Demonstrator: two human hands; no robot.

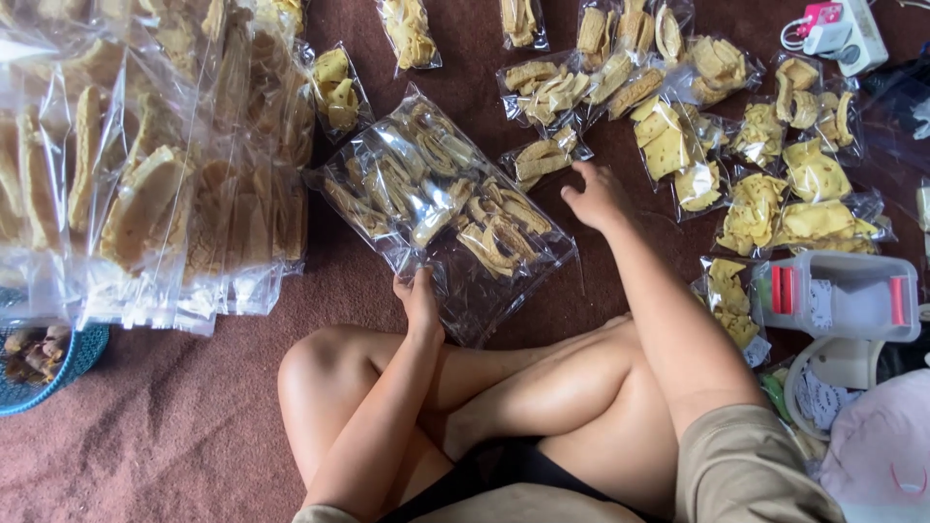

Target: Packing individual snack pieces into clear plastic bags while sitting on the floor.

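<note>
Pinching crinkly clear bag (441,208), left hand (418,302) grips.

Left hand (418,302) grips near edge of large clear bag (441,208) of packed crackers on floor (174,426); right hand (598,197) rests beside small cracker packet (544,157).

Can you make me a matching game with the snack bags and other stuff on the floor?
Things:
1. big bag
2. basket
3. power strip
4. small bag

Places:
A. top right corner
B. just beyond the right hand
C. left edge, blue
D. held at its near edge by the left hand

Pairs: 1-D, 2-C, 3-A, 4-B
</note>
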